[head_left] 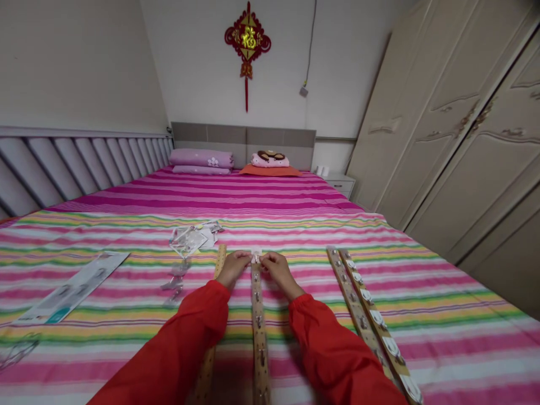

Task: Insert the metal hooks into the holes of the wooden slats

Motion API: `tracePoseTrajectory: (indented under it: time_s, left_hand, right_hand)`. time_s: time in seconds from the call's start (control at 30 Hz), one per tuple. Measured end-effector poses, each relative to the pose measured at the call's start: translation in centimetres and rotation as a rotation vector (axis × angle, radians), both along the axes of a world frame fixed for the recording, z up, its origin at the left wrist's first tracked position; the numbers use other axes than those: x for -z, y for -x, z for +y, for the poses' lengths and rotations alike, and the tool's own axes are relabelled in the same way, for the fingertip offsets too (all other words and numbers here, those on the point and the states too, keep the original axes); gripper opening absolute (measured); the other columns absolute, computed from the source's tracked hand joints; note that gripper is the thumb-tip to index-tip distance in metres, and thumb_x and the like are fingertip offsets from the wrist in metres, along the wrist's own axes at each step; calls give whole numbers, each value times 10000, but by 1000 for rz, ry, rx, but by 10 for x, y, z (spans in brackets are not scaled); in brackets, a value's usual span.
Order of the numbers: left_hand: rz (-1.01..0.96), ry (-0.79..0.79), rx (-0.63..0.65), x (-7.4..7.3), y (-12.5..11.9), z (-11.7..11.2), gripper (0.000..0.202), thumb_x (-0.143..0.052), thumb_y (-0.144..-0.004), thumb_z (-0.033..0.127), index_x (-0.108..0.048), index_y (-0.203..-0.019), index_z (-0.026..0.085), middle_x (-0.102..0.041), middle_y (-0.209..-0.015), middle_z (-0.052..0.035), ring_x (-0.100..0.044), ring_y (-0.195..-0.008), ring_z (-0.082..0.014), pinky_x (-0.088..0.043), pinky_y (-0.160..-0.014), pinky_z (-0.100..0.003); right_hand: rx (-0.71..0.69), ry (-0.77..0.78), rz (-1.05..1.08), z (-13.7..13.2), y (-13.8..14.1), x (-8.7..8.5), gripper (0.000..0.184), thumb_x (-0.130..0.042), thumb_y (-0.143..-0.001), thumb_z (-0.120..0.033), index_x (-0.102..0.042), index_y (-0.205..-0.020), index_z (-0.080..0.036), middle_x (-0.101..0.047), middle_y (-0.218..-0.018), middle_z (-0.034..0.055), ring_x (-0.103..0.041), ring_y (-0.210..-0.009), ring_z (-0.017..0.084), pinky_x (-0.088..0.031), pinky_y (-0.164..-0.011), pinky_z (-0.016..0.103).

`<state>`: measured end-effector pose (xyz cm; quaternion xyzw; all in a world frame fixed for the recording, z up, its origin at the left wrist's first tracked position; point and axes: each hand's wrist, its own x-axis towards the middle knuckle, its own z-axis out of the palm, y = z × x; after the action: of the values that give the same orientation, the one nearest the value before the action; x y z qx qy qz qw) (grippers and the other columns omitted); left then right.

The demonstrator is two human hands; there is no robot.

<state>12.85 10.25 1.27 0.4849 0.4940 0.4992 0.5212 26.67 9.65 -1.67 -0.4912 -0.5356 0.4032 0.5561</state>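
My left hand [233, 268] and my right hand [279, 270] meet at the far end of a long perforated wooden strip [258, 320] lying on the striped bed. Both hands pinch a small clear hook piece [256, 257] at that end; fingers are closed. The strip carries small metal hooks along its length. A second wooden strip [220, 260] lies just left, mostly under my left arm. Both sleeves are red.
Two more wooden strips [366, 306] with white round hooks lie at the right. Clear plastic packaging [189, 241] and loose clear pieces [176, 280] lie left of my hands, a printed card [73, 288] farther left. Pillows sit at the headboard; a wardrobe [464, 140] stands right.
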Motion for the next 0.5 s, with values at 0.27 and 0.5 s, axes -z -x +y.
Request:
tracePoseTrajectory:
  time_s: [0.27, 0.5]
  left_hand:
    - [36, -18, -43, 38, -1, 19, 193, -689, -490, 298, -621, -574, 139, -584, -518, 18, -504, -534, -120, -388, -581, -252]
    - [76, -42, -26, 53, -2, 28, 170, -667, -508, 294, -617, -574, 146, -604, -547, 9, -533, -589, -145, -406, -619, -262]
  right_hand:
    - [53, -21, -144, 22, 2, 29, 193, -533, -640, -260, -449, -478, -198, -409, -468, -72, -381, -509, 108, -292, -510, 234]
    - [85, -1, -179, 28, 3, 43, 224, -517, -665, -307, -406, -498, -209, -380, -494, -70, -370, -521, 112, -293, -520, 242]
